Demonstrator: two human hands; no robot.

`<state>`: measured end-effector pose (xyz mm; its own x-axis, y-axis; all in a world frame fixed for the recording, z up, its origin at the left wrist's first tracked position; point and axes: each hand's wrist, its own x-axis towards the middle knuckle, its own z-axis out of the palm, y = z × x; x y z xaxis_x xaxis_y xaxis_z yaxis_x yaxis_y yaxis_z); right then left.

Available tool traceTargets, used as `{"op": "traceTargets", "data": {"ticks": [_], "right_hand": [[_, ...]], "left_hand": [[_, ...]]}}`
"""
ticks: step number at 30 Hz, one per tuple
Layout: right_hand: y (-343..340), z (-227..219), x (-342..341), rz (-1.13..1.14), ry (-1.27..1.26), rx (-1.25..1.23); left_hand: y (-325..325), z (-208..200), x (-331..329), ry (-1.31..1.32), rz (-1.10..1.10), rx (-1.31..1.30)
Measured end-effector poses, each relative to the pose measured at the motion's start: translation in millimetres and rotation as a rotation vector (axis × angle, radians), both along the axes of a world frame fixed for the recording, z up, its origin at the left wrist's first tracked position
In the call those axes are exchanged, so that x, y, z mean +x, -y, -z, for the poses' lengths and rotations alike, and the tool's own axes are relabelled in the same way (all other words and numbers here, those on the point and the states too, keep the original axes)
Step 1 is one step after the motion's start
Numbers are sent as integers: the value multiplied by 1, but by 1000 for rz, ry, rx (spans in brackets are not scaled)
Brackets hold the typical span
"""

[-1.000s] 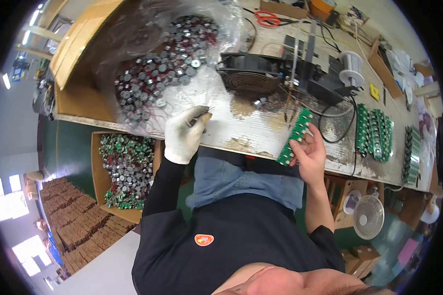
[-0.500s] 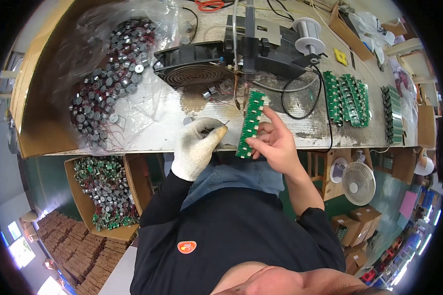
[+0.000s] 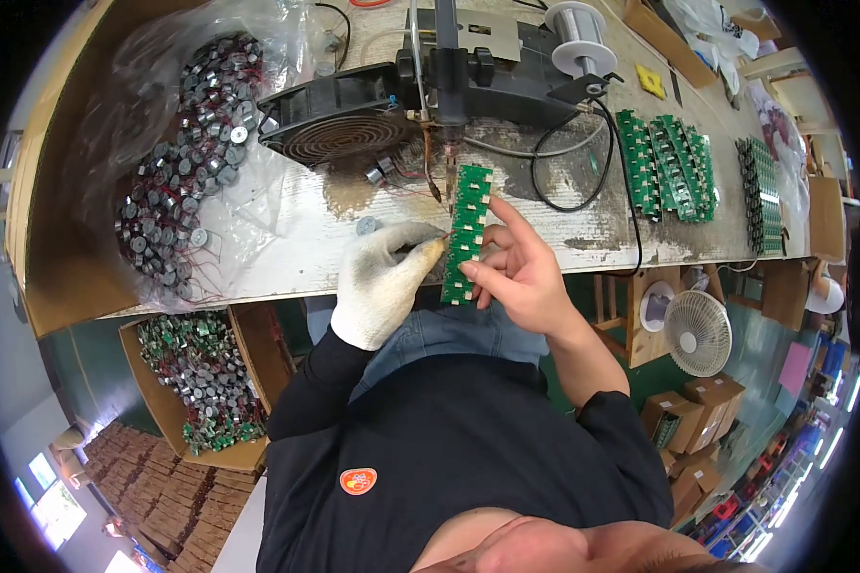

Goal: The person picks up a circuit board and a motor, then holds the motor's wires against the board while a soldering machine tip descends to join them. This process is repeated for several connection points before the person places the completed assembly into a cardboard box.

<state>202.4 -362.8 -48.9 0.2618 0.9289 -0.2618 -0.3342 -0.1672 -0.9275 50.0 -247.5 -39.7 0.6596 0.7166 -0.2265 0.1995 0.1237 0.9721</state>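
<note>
My bare right hand (image 3: 524, 279) grips a long green circuit board panel (image 3: 470, 205), thumb on its face and index finger along its right edge. The panel stands nearly upright in view, its far end just below the tip of the soldering machine (image 3: 451, 86). At the panel's left edge, my left hand (image 3: 380, 285), in a white glove, is closed in a pinch. A small reddish end shows at those fingertips; what they hold is mostly hidden. A small round motor (image 3: 367, 225) lies just beyond the glove, and other motors with red wires (image 3: 380, 172) lie farther off.
A heap of small motors (image 3: 196, 158) on plastic fills the left, beside a cardboard wall (image 3: 76, 201). A black fan (image 3: 339, 129) and a solder wire spool (image 3: 580, 38) flank the machine. More green panels (image 3: 678, 167) lie right, past a black cable (image 3: 631, 210). Below left stands a box of wired parts (image 3: 201, 382).
My left fingertips have come up to the panel's left edge. The panel has shifted slightly left with my right hand. The whole view has shifted a little.
</note>
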Motion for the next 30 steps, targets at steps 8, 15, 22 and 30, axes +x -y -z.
{"op": "traceTargets", "data": {"ticks": [8,15,22,30], "right_hand": [[-1,1,-1,-14,15,-10],[0,3,-3,10,30,10],[-1,-1,-3,-6,11,31],[-1,-2,-4,1,19,29]], "left_hand": [[2,3,-2,-46,-10,-119],[1,-3,2,-27,30,-109],[3,1,2,-14,-39,-127],[-1,2,1,-10,-92,-85]]}}
